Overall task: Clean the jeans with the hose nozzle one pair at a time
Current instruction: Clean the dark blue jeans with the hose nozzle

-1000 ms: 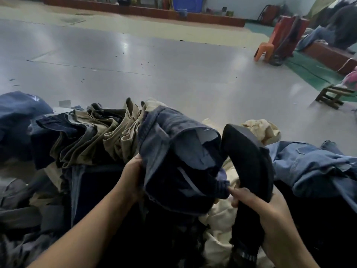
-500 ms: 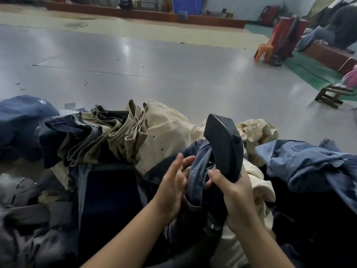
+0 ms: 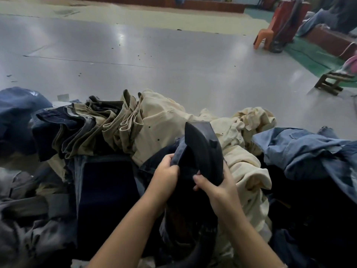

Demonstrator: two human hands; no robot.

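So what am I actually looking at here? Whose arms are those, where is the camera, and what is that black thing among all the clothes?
There is no machine: these are a person's two bare arms, filmed by a wide-angle camera worn on their head, looking forward and down. That is why you see only forearms and hands. In front of them lies a heap of trousers: a row of folded dark and khaki pairs, a cream pair spread out, and light blue jeans on the right. The right hand grips the black hose nozzle, a wide flat-headed tool whose hose runs down out of sight. The left hand pinches a fold of dark blue jeans against the nozzle's face. Beyond is a grey floor with an orange plastic stool.
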